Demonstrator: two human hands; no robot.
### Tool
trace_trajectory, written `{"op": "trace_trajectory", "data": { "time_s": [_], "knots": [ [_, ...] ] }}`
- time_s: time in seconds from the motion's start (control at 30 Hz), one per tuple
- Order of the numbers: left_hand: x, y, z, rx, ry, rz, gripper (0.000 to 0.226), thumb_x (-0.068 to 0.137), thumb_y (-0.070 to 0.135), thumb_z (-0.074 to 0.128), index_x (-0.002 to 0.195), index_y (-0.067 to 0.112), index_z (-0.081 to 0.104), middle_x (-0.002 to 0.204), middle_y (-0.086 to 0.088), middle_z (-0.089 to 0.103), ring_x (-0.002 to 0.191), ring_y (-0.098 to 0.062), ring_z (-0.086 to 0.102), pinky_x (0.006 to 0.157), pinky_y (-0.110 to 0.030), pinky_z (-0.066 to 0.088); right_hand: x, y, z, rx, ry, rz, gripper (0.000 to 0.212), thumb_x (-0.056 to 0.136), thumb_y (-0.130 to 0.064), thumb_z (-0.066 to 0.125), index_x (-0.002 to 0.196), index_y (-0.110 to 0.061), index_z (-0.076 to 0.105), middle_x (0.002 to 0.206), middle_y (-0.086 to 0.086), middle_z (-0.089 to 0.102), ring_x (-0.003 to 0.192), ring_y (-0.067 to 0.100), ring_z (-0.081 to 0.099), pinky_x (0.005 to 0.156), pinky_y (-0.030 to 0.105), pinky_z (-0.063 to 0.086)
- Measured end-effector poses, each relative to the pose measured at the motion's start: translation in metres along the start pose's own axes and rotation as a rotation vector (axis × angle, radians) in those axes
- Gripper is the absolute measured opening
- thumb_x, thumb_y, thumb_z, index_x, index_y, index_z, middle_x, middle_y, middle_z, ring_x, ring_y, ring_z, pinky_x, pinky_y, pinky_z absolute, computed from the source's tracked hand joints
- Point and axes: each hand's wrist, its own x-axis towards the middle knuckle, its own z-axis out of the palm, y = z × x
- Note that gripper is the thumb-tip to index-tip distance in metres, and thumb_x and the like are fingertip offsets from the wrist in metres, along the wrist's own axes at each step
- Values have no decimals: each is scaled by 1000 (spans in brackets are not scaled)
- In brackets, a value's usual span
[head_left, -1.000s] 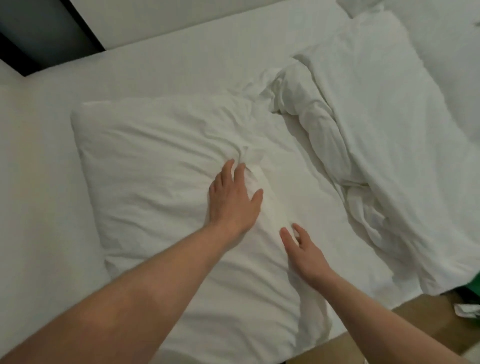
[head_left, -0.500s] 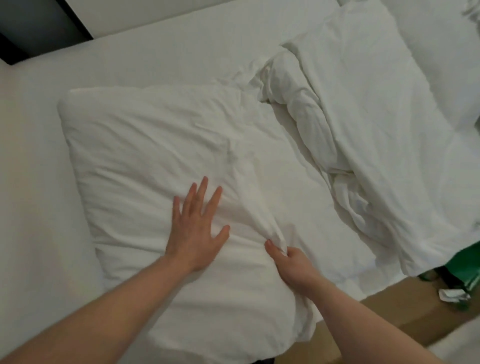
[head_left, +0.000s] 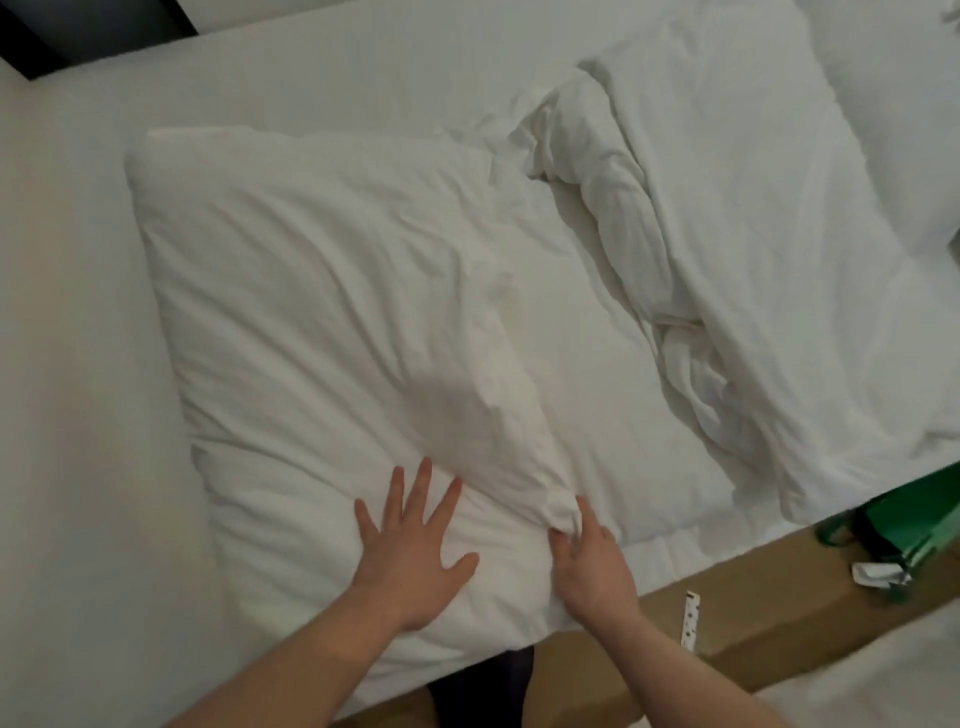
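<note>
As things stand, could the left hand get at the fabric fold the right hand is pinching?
Probably yes: the left hand lies flat on the pillow, close beside the right hand and the fold it pinches, with nothing between them.

white wrinkled pillow (head_left: 322, 322) flat on the bed, near corner seemingly bunched up

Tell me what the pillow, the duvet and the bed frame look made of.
Pillow: white woven fabric, likely cotton, matte; it creases finely and bunches where the right hand pinches it.
Duvet: same-looking matte white cloth, in soft rumpled folds.
Frame: probably wood or laminate, flat brown, smooth.
</note>
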Motion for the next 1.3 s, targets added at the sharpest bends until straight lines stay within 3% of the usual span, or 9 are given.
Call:
{"op": "trace_trajectory", "data": {
  "time_s": [0.1,0.23,0.4,0.47,0.57,0.63,0.73,0.93,1.3],
  "knots": [
    [-40,0,16,55,-57,33,94,84,90,14,151,42,-32,154,13,-49,145,-21,-41,115,-67,-18,-9,-8,-6,-234,208,-304,75,101,-21,53,164,-23,13,162,15,29,145,35,36,119,48,34],
    [-83,-8,57,165,-276,-6,108,84,79,34,149,33,-39,151,5,-53,145,-29,-42,109,-74,-16,-42,-17,-11,-605,-31,-710,70,106,-35,38,164,-35,-1,172,-2,-15,158,28,-16,127,52,0],
    [-87,-4,35,48,-505,67,107,79,65,54,160,38,-12,166,4,-28,154,-26,-21,120,-62,-7,-44,7,-3,-757,-408,-349,86,104,-53,40,159,-34,-23,156,-11,-48,153,31,-30,125,62,1],
    [-74,-5,-3,-144,-419,80,87,85,62,57,160,40,19,169,7,8,155,-20,12,125,-43,15,-41,-8,0,-787,-366,-373,89,99,-60,39,162,-30,-17,163,-3,-38,153,34,-28,125,60,-5],
    [-35,-16,-66,-218,94,122,64,87,55,56,147,33,46,153,11,38,139,-15,41,114,-30,35,-33,-50,-1,-653,-160,-551,85,91,-63,38,163,-34,4,171,0,-17,155,27,-26,127,53,-5],
    [3,-28,-108,-164,359,146,71,82,56,53,147,29,46,158,2,36,142,-22,37,115,-37,36,-17,-82,-3,-544,-64,-641,89,88,-61,43,164,-38,2,171,-5,-19,155,24,-27,127,51,-5],
    [63,-36,-167,17,466,133,86,83,64,50,159,32,24,169,-5,6,154,-28,10,124,-49,19,20,-121,-4,-492,37,-645,96,88,-59,49,163,-39,-6,168,-7,-27,155,29,-26,124,54,-5],
    [167,-39,-218,189,297,-26,114,67,101,29,157,46,-13,165,5,-31,151,-32,-31,112,-76,-8,65,-114,31,-563,3,-553,94,91,-76,35,159,-41,-20,163,-8,-39,151,29,-35,123,64,-4],
    [246,-52,-171,246,146,-116,112,65,103,21,155,49,-18,164,8,-32,149,-31,-35,105,-78,-21,131,-90,69,-602,-26,-501,93,90,-83,27,157,-44,-24,160,-10,-44,146,28,-43,119,64,-16]
  ]
}}
